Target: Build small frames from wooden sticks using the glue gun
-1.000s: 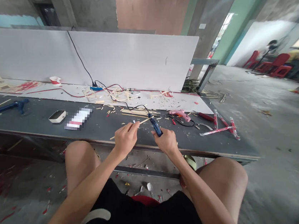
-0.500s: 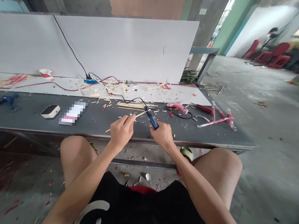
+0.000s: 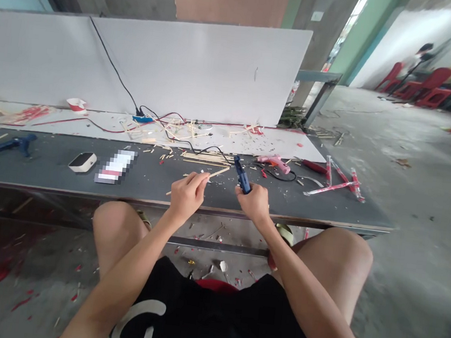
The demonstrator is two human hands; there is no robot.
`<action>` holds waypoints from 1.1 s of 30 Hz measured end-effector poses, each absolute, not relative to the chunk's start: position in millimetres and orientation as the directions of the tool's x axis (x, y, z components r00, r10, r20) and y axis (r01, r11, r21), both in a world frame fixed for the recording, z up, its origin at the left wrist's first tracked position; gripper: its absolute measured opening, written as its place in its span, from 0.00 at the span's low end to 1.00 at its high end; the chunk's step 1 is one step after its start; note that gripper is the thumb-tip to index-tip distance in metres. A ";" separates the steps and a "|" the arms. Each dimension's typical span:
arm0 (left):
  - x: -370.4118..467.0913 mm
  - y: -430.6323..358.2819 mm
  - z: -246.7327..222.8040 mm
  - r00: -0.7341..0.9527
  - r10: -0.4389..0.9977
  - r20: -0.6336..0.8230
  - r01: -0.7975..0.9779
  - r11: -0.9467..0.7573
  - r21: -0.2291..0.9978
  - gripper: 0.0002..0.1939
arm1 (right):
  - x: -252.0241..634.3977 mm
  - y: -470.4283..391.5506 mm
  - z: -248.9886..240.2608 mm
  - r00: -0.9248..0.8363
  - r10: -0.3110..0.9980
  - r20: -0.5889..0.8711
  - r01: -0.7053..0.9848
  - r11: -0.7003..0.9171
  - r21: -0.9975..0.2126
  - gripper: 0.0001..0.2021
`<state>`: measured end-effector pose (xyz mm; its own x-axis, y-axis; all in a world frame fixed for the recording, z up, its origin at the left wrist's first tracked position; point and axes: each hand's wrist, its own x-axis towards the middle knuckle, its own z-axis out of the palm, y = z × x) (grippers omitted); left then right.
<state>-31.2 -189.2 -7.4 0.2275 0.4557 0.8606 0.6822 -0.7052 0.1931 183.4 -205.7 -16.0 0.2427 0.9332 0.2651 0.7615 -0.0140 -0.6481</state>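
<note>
My left hand [image 3: 187, 196] is closed around a thin wooden stick [image 3: 219, 172]. One end of the stick points up and right over the table, and the other shows behind my fingers on the left. My right hand [image 3: 254, 204] grips a dark blue hand tool [image 3: 242, 176] that looks like nippers; its jaws are too small to make out. A small gap separates the tool from the stick's tip. Beyond both hands, more wooden sticks [image 3: 206, 157] lie in a loose row on the dark table [image 3: 153, 180].
To the right lie a pink glue gun [image 3: 274, 162], a red-handled tool [image 3: 314, 167] and a red-and-clear frame [image 3: 335, 184]. On the left are a phone [image 3: 115, 167], a white device [image 3: 82, 162] and a blue tool [image 3: 2, 149]. A power strip [image 3: 142, 119] with cables sits behind.
The blue tool was at the stick's upper end and is now apart from it, to the right. The whole view has shifted slightly.
</note>
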 end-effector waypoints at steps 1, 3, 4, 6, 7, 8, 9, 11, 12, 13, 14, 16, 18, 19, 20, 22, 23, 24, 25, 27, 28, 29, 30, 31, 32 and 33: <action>-30.7 -189.1 -8.5 0.222 0.470 0.854 0.642 -0.730 0.235 0.12 | 184.6 -205.7 -16.2 0.253 0.936 0.243 0.752 -0.032 -0.659 0.13; -28.7 -189.6 -11.4 0.205 0.513 0.834 0.542 -0.769 0.340 0.13 | 185.9 -207.9 -17.5 0.246 0.943 0.226 0.740 -0.033 -0.671 0.14; -27.4 -190.3 -12.9 0.193 0.536 0.822 0.483 -0.781 0.396 0.13 | 186.2 -210.1 -18.5 0.230 0.945 0.231 0.741 -0.016 -0.672 0.14; -24.3 -192.4 -15.7 0.169 0.589 0.790 0.375 -0.780 0.501 0.13 | 186.7 -215.9 -20.8 0.195 0.946 0.258 0.746 0.028 -0.665 0.15; -22.7 -193.7 -16.6 0.161 0.612 0.774 0.328 -0.773 0.543 0.13 | 187.0 -219.0 -21.9 0.181 0.945 0.273 0.747 0.048 -0.663 0.15; -21.3 -195.1 -17.1 0.157 0.632 0.759 0.288 -0.764 0.577 0.13 | 187.5 -222.1 -22.8 0.170 0.944 0.281 0.743 0.064 -0.666 0.15; -20.0 -196.5 -17.3 0.158 0.647 0.746 0.252 -0.757 0.603 0.13 | 188.1 -225.0 -23.4 0.164 0.945 0.283 0.735 0.074 -0.674 0.16; -18.0 -198.9 -16.8 0.162 0.671 0.724 0.194 -0.741 0.643 0.13 | 189.2 -230.0 -23.6 0.163 0.950 0.266 0.712 0.073 -0.698 0.16; -17.3 -199.7 -16.5 0.167 0.684 0.710 0.169 -0.730 0.663 0.14 | 189.6 -232.1 -23.2 0.166 0.953 0.254 0.701 0.067 -0.710 0.16; -16.8 -200.2 -16.3 0.174 0.700 0.692 0.147 -0.714 0.685 0.14 | 189.7 -234.0 -22.5 0.170 0.955 0.245 0.693 0.061 -0.718 0.16; -16.4 -200.4 -16.4 0.179 0.718 0.672 0.126 -0.695 0.708 0.15 | 189.7 -235.8 -21.6 0.173 0.954 0.244 0.688 0.060 -0.724 0.16; -16.1 -200.2 -17.5 0.195 0.749 0.633 0.089 -0.656 0.749 0.17 | 189.2 -239.1 -19.8 0.171 0.949 0.264 0.684 0.078 -0.725 0.16; -15.9 -199.6 -19.3 0.217 0.766 0.605 0.062 -0.629 0.775 0.18 | 188.3 -242.1 -18.6 0.153 0.943 0.295 0.683 0.115 -0.721 0.16; -15.9 -199.4 -20.3 0.225 0.770 0.597 0.055 -0.622 0.781 0.18 | 188.0 -243.5 -18.2 0.142 0.941 0.307 0.682 0.132 -0.720 0.16; -15.9 -199.3 -21.1 0.230 0.772 0.592 0.052 -0.617 0.785 0.18 | 187.7 -244.7 -18.1 0.132 0.940 0.314 0.680 0.144 -0.719 0.15; -15.7 -199.6 -21.7 0.229 0.776 0.588 0.055 -0.614 0.788 0.18 | 187.5 -246.6 -18.0 0.125 0.939 0.321 0.683 0.153 -0.714 0.14; -15.6 -200.0 -21.4 0.228 0.774 0.591 0.065 -0.617 0.784 0.18 | 187.5 -247.2 -18.0 0.127 0.937 0.326 0.688 0.154 -0.709 0.13; -15.4 -200.4 -20.8 0.228 0.768 0.599 0.083 -0.628 0.774 0.17 | 187.5 -247.7 -17.9 0.129 0.934 0.334 0.697 0.154 -0.700 0.13; -15.0 -200.7 -19.9 0.227 0.757 0.612 0.110 -0.644 0.757 0.17 | 187.6 -248.0 -17.9 0.134 0.929 0.345 0.711 0.153 -0.687 0.12; -13.9 -201.4 -17.6 0.225 0.728 0.647 0.177 -0.684 0.708 0.16 | 187.9 -248.2 -17.7 0.144 0.919 0.367 0.742 0.145 -0.654 0.12; -13.2 -201.6 -16.5 0.224 0.713 0.664 0.207 -0.700 0.683 0.16 | 188.0 -248.2 -17.7 0.150 0.914 0.376 0.759 0.137 -0.637 0.12; -12.5 -201.8 -15.5 0.223 0.702 0.676 0.227 -0.712 0.664 0.16 | 188.1 -248.3 -17.8 0.158 0.909 0.385 0.774 0.128 -0.620 0.13; -11.7 -202.0 -14.8 0.219 0.695 0.685 0.238 -0.719 0.653 0.15 | 188.3 -248.4 -18.0 0.166 0.904 0.393 0.789 0.118 -0.603 0.13; -11.0 -202.1 -14.3 0.216 0.692 0.689 0.244 -0.721 0.648 0.15 | 188.4 -248.5 -18.3 0.174 0.899 0.401 0.802 0.107 -0.588 0.13; -10.5 -202.3 -14.0 0.212 0.690 0.691 0.250 -0.723 0.645 0.15 | 188.5 -248.7 -18.6 0.182 0.895 0.408 0.814 0.096 -0.573 0.12; -10.2 -202.4 -14.0 0.210 0.690 0.693 0.257 -0.723 0.642 0.15 | 188.6 -249.0 -18.9 0.188 0.891 0.412 0.824 0.086 -0.561 0.12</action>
<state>-10.2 -202.4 -14.0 0.2102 0.6897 0.6929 0.2566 -0.7228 0.6416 188.6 -249.0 -18.9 0.1878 0.8914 0.4125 0.8235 0.0860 -0.5607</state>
